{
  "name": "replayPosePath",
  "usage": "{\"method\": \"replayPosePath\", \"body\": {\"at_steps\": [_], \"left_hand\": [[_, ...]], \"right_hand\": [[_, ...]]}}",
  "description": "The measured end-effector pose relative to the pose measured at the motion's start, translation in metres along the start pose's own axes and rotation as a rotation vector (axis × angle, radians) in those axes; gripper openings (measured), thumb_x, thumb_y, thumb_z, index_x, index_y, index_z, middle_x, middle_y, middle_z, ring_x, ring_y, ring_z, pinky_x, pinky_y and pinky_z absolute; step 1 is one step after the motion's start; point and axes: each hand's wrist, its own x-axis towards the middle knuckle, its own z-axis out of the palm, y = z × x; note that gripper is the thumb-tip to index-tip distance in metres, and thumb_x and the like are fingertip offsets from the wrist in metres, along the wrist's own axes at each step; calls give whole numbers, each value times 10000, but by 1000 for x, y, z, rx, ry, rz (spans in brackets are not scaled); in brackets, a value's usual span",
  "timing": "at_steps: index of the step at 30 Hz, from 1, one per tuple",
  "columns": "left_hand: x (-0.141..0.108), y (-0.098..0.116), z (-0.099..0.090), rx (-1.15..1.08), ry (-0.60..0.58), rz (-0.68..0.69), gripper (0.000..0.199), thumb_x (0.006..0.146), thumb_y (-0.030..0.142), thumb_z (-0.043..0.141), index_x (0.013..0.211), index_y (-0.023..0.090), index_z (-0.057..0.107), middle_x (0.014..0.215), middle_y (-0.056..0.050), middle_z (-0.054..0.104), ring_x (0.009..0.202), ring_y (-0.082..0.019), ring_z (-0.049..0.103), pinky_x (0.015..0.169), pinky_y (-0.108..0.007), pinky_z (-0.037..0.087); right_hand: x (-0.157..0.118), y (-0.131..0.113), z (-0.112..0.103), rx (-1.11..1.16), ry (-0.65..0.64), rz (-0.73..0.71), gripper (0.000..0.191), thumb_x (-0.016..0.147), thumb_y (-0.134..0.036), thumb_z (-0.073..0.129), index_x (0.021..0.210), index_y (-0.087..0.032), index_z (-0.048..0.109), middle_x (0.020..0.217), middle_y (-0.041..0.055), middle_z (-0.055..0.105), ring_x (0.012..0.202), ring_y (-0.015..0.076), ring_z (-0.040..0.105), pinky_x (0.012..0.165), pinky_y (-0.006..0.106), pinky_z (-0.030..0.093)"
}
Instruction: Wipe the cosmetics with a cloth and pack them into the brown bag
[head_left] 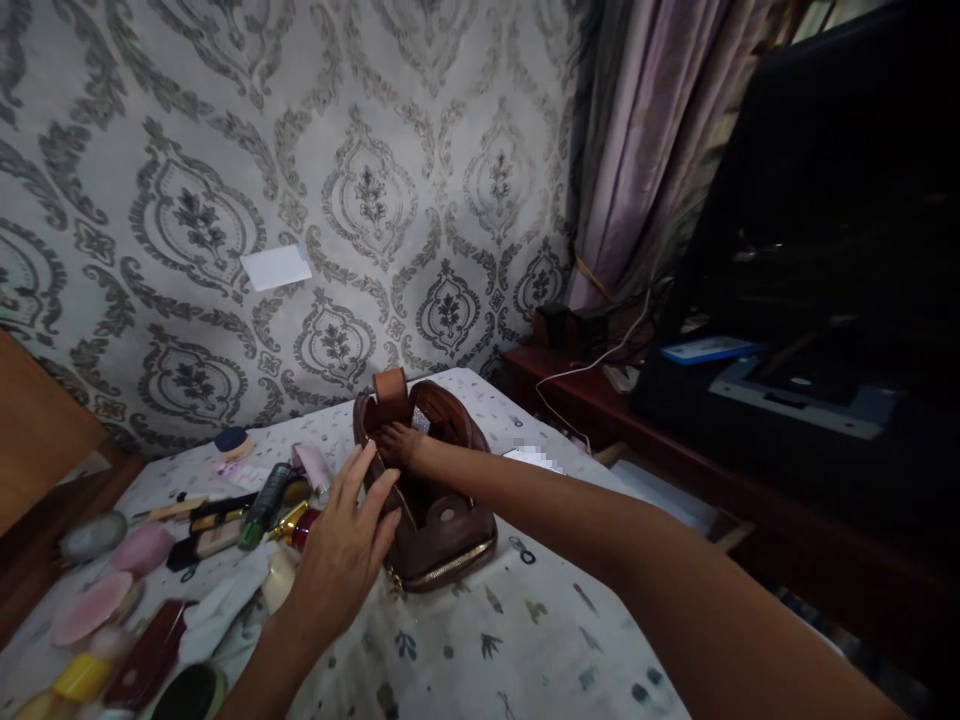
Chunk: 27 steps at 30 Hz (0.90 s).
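A brown zip bag (pixel 442 540) lies on the patterned white cloth with its top unzipped and its opening wide. My right hand (pixel 403 444) reaches inside it, fingers spread against the inner left side, and I see nothing held in them. My left hand (pixel 341 540) is at the bag's left edge, fingers stretched out and apart, the tips at the rim. Beside that hand lie a red bottle with a gold top (pixel 296 522), a dark tube with a green cap (pixel 264 505) and a pink tube (pixel 311 467). The bottom of the bag is hidden.
Several cosmetics crowd the cloth at left, among them a pink sponge (pixel 142 549), a dark red bottle (pixel 150 650) and a yellow-capped bottle (pixel 82 678). A dark red desk (pixel 540 375) with a white cable and a large black screen (pixel 810 200) stands at right. A patterned wall rises behind.
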Motion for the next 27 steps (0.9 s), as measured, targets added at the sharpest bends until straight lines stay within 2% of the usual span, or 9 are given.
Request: {"method": "replayPosePath", "body": {"at_steps": [3,5,9,19,27], "left_hand": [[1,1,-1,-12,5,-3,304,995,204,423,1292,166,479,1504,-191,385,1394,-334,418,1035,-520,522],[1,1,-2,-26,6,-1,304,996,212,427,1292,161,478,1500,-195,391,1402,-337,407,1046,-523,513],[0,0,-7,-49,-10,-18,301,999,218,424,1291,164,478,1495,-189,402,1407,-331,405,1053,-508,513],[0,0,-6,-78,-15,-22,302,997,215,435,1294,172,475,1512,-189,391,1428,-326,379,1065,-521,500],[0,0,-5,-124,3,-45,305,993,217,442,1294,201,492,1519,-173,401,1437,-315,378,1088,-534,470]], "right_hand": [[0,15,-14,-45,-106,124,318,956,-313,614,1216,-130,614,1246,121,625,1160,269,598,986,497,494],[-1,29,-21,-53,-189,157,320,927,-324,655,1152,-98,647,1196,147,651,1149,286,604,987,499,491],[-6,49,-27,-69,-309,195,258,953,-312,622,1157,-154,638,1211,86,640,1109,242,621,946,474,523],[-9,51,-32,-79,-396,169,290,954,-321,621,1190,-152,618,1232,95,621,1091,238,623,914,451,543],[-17,51,-34,-85,-374,146,275,960,-307,611,1188,-154,619,1236,92,621,1107,241,616,928,460,535]]}}
